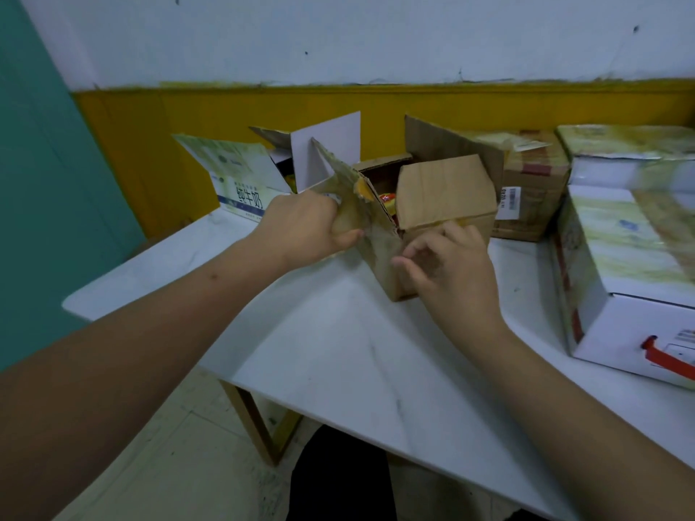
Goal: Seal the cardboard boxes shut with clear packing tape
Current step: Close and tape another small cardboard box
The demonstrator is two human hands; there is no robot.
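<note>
Two bare forearms reach forward from the bottom edge over a white marble-look table [338, 351]. Left hand [304, 229] closed in a fist around the raised left flap [349, 182] of a small brown cardboard box [380, 265], thumb pressed on the flap's outer face. Flap standing up at a slant, its edge torn and covered with old yellowish tape. Right hand [447, 268] loose, fingers [408, 255] half curled and spread, resting against the near right corner of the same box, not clamped on anything. Hands apart, one on each side of the box's near corner.

Box sitting near the middle of the table, top not closed: right flap [443, 191] folded down almost flat, rear flap [447, 144] upright behind it. Something orange and yellow visible inside through the gap between the flaps; cannot tell what it is. No tape roll visible in either hand.

Behind on the left, an open white carton with Chinese print [240, 189], flaps up, one white flap [327, 152] tall beside the brown box. Behind on the right, a closed brown box with a barcode label [530, 193], already wrapped with tape. At far right, two large white cartons [620, 257] stacked, the lower one with a red handle [665, 357]. Yellow and white wall [376, 62] behind the table, teal surface [37, 182] at left.
</note>
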